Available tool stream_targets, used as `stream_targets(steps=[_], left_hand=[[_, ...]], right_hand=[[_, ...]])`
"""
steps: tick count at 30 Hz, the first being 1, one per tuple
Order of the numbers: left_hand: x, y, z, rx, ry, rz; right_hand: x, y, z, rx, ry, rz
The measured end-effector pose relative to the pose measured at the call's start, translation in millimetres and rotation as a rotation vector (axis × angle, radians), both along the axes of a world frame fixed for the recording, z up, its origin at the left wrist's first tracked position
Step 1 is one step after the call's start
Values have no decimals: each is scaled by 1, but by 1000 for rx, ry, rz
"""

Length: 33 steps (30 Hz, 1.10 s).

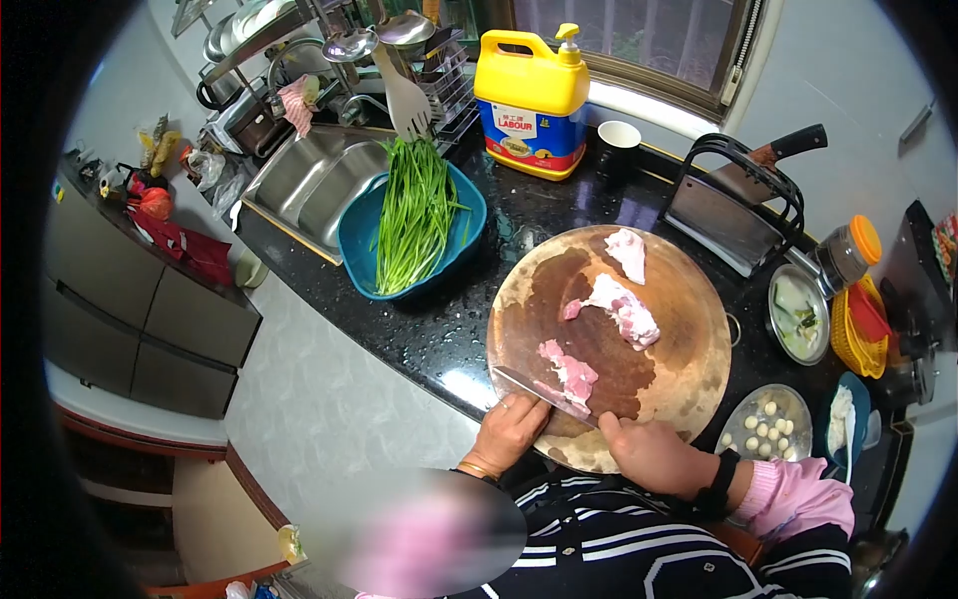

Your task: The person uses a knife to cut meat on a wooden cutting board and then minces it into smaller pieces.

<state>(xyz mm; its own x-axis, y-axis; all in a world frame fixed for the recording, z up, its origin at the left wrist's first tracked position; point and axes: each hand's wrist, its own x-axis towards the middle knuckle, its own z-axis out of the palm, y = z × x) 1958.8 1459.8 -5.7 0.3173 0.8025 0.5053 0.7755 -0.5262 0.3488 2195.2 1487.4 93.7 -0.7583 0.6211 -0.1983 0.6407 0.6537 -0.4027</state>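
My right hand (649, 454) grips a kitchen knife (527, 379); its handle is hidden in my fist. The blade lies across the near part of a round wooden chopping board (689, 339), against a small piece of raw meat (571, 373). My left hand (507, 434) is at the board's near left edge, fingers curled together close to the blade. Whatever is under those fingertips is hidden. Farther up the board are a larger chunk of pink and white meat (624, 311) and a pale, fatty piece (626, 254).
A teal basin (357, 240) of green stalks (419, 215) stands left, by the sink (324, 190). Behind are a yellow jug (529, 100) and a cup (619, 140). Right are a knife rack (728, 220), a bowl (798, 314), and a plate of small white balls (763, 424).
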Motion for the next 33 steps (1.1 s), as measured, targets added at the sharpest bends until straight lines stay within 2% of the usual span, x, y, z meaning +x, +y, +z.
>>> stream_targets(steps=[4, 13, 19, 25, 33], left_hand=[[0, 2, 1, -11, -45, -4], [-2, 2, 0, -50, -53, -14], [-8, 7, 14, -33, -100, -66], [-12, 4, 17, 67, -69, -40], [-11, -3, 7, -56, 26, -53]], right_hand=[[-8, 3, 1, -40, -57, 1], [-13, 14, 1, -112, -7, 6], [-8, 18, 2, -49, 79, -49], [-5, 14, -2, -67, 26, -31], [1, 3, -6, 36, -3, 4]])
